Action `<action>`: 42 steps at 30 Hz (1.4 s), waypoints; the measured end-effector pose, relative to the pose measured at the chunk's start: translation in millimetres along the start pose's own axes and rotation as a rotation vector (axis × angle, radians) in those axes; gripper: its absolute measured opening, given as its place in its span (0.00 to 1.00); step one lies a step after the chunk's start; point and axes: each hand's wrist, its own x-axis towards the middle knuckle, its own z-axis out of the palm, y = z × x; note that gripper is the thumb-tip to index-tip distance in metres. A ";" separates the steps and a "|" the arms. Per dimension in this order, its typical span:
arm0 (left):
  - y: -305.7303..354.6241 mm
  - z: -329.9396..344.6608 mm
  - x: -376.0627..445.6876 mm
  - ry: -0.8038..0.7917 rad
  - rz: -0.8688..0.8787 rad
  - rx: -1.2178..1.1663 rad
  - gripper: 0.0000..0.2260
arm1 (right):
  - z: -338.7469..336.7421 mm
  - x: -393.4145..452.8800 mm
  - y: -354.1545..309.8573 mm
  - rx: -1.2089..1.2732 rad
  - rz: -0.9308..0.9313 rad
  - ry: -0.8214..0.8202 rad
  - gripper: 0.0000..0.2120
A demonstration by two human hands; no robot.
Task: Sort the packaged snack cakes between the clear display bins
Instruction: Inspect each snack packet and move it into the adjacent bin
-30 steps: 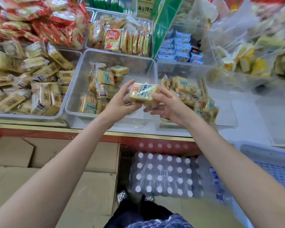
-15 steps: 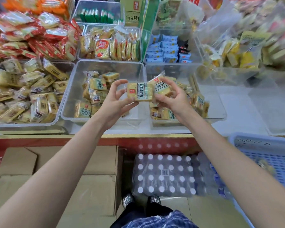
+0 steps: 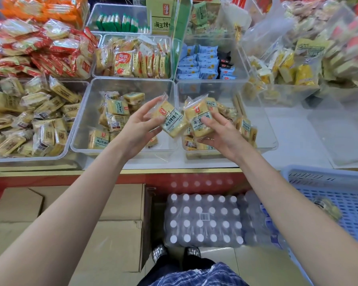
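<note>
Each hand holds one yellow snack cake in a clear wrapper with a red logo. My left hand (image 3: 140,125) pinches a tilted snack cake (image 3: 172,121) between thumb and fingertips, above the right wall of the middle clear bin (image 3: 85,122). My right hand (image 3: 222,132) grips a second snack cake (image 3: 196,112), thumb on top, over the left side of the right clear bin (image 3: 265,129). The two packets nearly touch. Both bins hold several more of the same cakes.
A fuller bin of similar cakes (image 3: 29,120) stands at the left. Bins of red, orange, green and blue packets line the back. A blue plastic crate (image 3: 339,195) sits at lower right. Cardboard boxes (image 3: 112,223) and a bottle pack (image 3: 203,219) lie below the counter.
One second ago both hands were on a single packet. My right hand has since taken a second one from the right bin, and the hands now hold one each.
</note>
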 end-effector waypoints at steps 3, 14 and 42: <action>-4.8 8.1 3.6 0.162 0.014 -0.051 0.24 | 6.3 1.2 1.1 -0.128 -0.013 0.021 0.12; -20.1 25.7 7.0 0.136 -0.108 -0.111 0.14 | 27.5 5.5 4.3 0.001 -0.019 0.027 0.21; -25.0 14.5 -3.2 -0.064 -0.206 -0.271 0.13 | 16.8 3.1 -6.4 0.379 -0.001 0.123 0.17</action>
